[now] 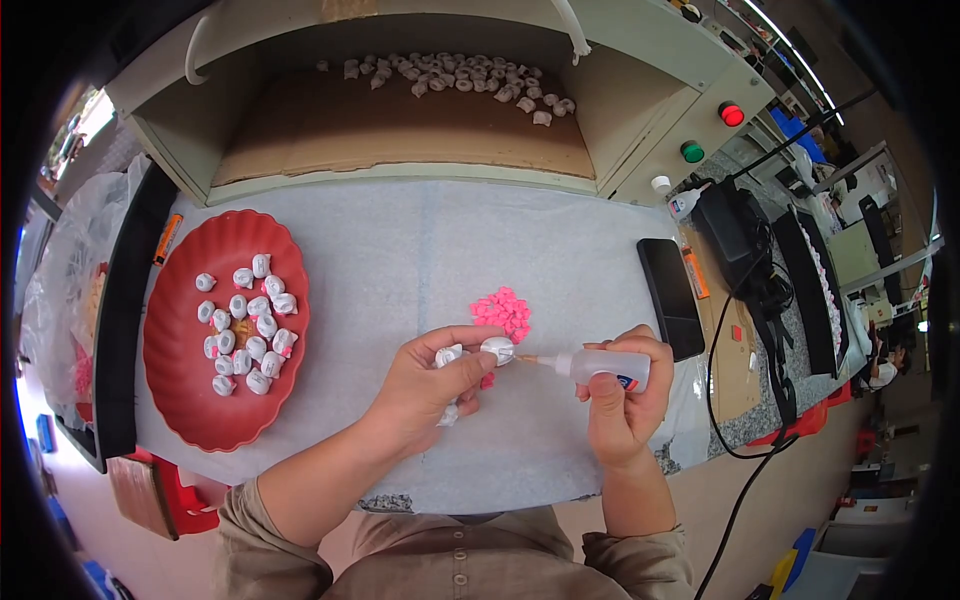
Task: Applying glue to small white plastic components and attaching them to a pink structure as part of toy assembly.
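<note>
Cabinet (665, 130): at 12 o'clock from the pink pile, open-fronted, with many small white pieces (463, 86) strewn toward the back of its cardboard floor (390, 135).
Table (380, 240): spread with a pale sheet under both hands.
Red dish (180, 375): at 9 o'clock, scallop-edged, with a loose cluster of white pieces, some showing pink at the ends.
Left hand (418, 385): between 7 and 8 o'clock, thumb and forefinger pinching one white piece, more of them tucked among the fingers.
Right hand (625, 412): at 4 o'clock, wrapped around the bottle.
Phone (670, 300): at 3 o'clock, dark and flat.
Bottle (603, 366): at 4 o'clock, tipped sideways, nozzle at the pinched piece; whether they touch, I cannot tell.
Pink pile (503, 312): mid-table, just beyond the left fingertips.
Pinched piece (497, 349): at 6 o'clock, rounded, white.
</note>
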The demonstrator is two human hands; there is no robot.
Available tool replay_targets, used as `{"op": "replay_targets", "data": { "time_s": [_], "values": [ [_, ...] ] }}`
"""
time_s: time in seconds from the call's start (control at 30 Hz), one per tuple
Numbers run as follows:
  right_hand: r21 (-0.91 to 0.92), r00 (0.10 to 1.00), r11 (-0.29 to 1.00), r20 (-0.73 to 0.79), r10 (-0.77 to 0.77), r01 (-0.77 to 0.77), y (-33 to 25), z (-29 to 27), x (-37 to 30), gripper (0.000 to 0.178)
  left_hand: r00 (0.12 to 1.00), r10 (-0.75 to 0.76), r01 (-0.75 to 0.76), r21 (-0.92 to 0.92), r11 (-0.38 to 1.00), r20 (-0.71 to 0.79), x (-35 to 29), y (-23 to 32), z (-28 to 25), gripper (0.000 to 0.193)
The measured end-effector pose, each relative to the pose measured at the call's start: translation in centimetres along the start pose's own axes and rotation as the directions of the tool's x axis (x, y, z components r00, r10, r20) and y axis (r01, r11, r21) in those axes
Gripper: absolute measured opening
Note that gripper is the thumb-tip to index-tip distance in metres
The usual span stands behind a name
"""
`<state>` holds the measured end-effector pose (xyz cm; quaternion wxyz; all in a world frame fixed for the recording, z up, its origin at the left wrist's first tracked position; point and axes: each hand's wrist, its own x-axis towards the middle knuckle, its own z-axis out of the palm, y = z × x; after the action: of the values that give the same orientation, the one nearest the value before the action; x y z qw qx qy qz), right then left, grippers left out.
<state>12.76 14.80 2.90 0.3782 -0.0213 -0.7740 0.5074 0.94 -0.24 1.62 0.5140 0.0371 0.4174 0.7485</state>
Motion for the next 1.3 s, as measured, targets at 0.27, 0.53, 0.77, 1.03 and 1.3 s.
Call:
{"op": "replay_targets", "data": {
  "time_s": [0.27, 0.53, 0.77, 1.03, 1.3],
  "values": [
    [-0.038, 1.0, 0.999, -0.02, -0.017, 0.017, -0.19, 0.25, 0.03, 0.028, 1.0, 0.002, -0.001, 0.03, 1.0, -0.019, -0.03, 0.07, 0.14, 0.023],
    [-0.02, 0.999, 0.999, -0.021, -0.045, 0.044, -0.55, 0.29, -0.13, 0.028, 1.0, 0.016, -0.016, 0.011, 1.0, -0.024, -0.01, -0.15, -0.01, 0.024],
    [-0.036, 0.993, 0.993, -0.045, -0.112, 0.11, -0.14, 0.45, 0.02, 0.028, 1.0, 0.023, -0.022, 0.023, 0.999, -0.021, 0.0, -0.11, -0.02, 0.023],
    [-0.127, 0.986, 0.977, 0.021, -0.168, 0.17, -0.46, 0.29, 0.06, 0.03, 1.0, 0.02, -0.021, 0.0, 1.0, -0.022, 0.08, 0.03, 0.02, 0.024],
    [-0.169, 0.972, 0.957, 0.011, -0.235, 0.234, -0.4, 0.62, -0.19, 0.034, 0.999, 0.001, -0.001, 0.004, 1.0, -0.054, -0.01, 0.15, 0.25, 0.024]
  ]
}}
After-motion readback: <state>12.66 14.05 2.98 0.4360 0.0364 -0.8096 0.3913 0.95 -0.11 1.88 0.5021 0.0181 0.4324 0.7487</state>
